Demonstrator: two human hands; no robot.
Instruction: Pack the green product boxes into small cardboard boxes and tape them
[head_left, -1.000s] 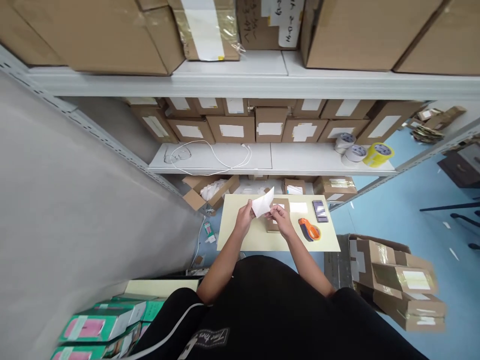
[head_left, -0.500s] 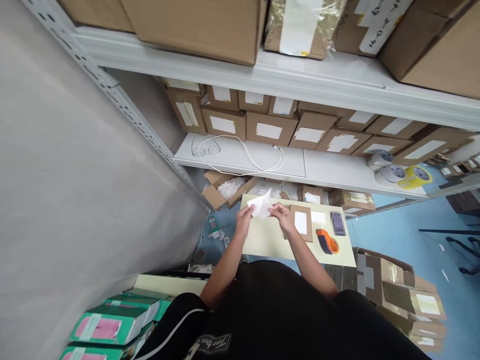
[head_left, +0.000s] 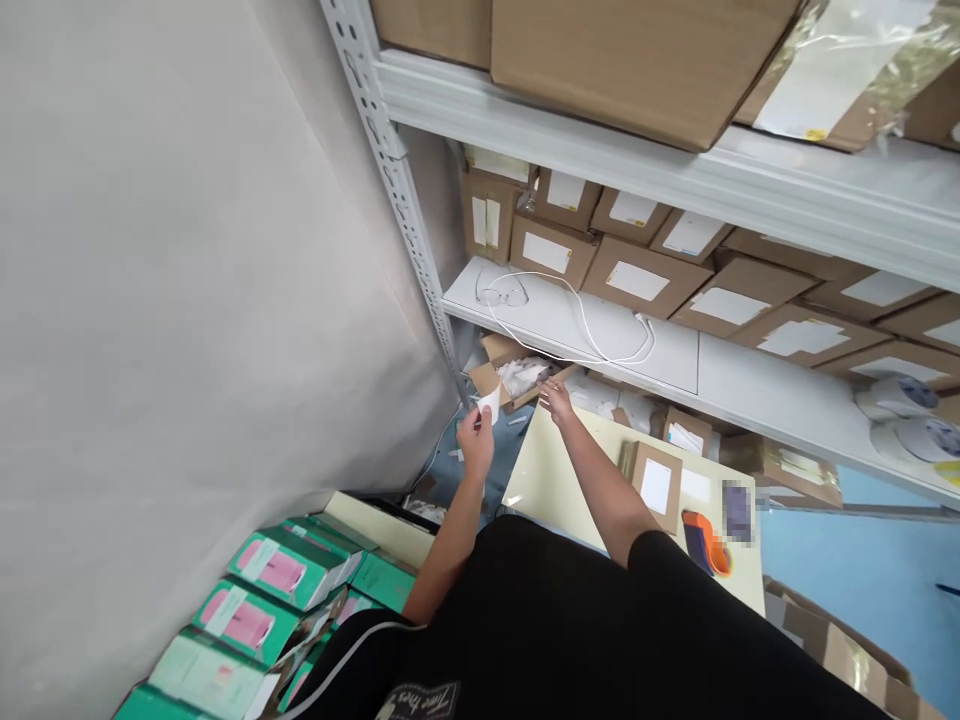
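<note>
My left hand (head_left: 476, 438) is closed on a small white sheet of paper (head_left: 489, 404), off the left end of the pale yellow table (head_left: 534, 462). My right hand (head_left: 556, 402) is held out over the table's far left corner, its fingers apart and nothing visible in them. Just beyond both hands is an open cardboard box (head_left: 493, 383) with crumpled white paper (head_left: 523, 375) inside. On the table lie a brown carton (head_left: 672, 510) with a white label (head_left: 656, 487) and an orange tape dispenser (head_left: 705, 545).
A white shelf (head_left: 675, 355) above the table holds glasses (head_left: 504, 297), a white cable (head_left: 585, 310), labelled cartons (head_left: 636, 280) and tape rolls (head_left: 896, 397). A metal upright (head_left: 405, 210) stands by the grey wall. Green boxes (head_left: 244, 620) are stacked at lower left.
The view has turned left. My right hand has let go of the white sheet of paper and moved toward the open box. My left hand has carried the sheet left, away from the table.
</note>
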